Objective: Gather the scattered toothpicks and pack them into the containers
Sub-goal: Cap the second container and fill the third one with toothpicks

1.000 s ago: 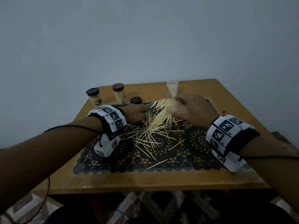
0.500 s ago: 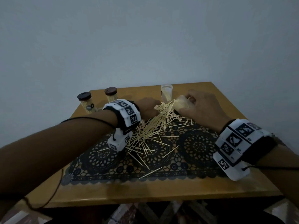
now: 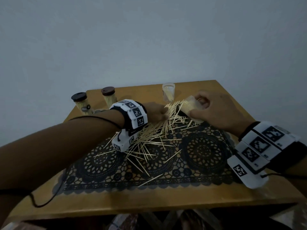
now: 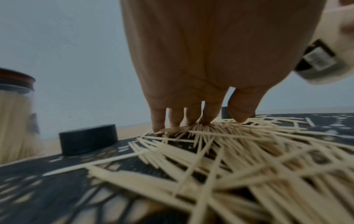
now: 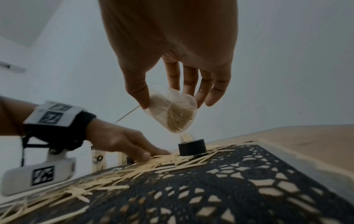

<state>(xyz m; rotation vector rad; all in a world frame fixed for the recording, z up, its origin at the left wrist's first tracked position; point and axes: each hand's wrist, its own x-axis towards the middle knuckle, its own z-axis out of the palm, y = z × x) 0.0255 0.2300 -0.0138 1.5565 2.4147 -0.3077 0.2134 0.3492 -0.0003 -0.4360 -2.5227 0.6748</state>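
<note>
Step in hand: gathering and loading. The right hand grips a small clear plastic container, thumb on one side and fingers curled round the other. It is tilted with its mouth toward the pile, raised off the desk, and already well stocked with toothpicks.

The left hand is down on the heap of pale wooden toothpicks. Its fingertips press on and bunch a cluster of sticks; whether they have closed on a pinch cannot be told.

The toothpicks lie scattered over the black lace-pattern mat on the yellow wooden desk, thickest between the two hands, with strays toward the near edge of the mat.

Judgement on the next move: the bunched sticks need aligning, lifting and feeding tip-first into the held container's mouth. The container must be kept tilted enough that its contents do not slide out.

Also present:
- Two capped clear jars, both full of toothpicks, at the far left of the desk.
- One uncapped clear container at the far edge, holding a few sticks.
- One loose black round cap just below the held container, and a second beside the left hand.

Markings: the white wrist bands carry black square code patterns only. A small label on one far jar is too blurred to read. No brand name is legible.
</note>
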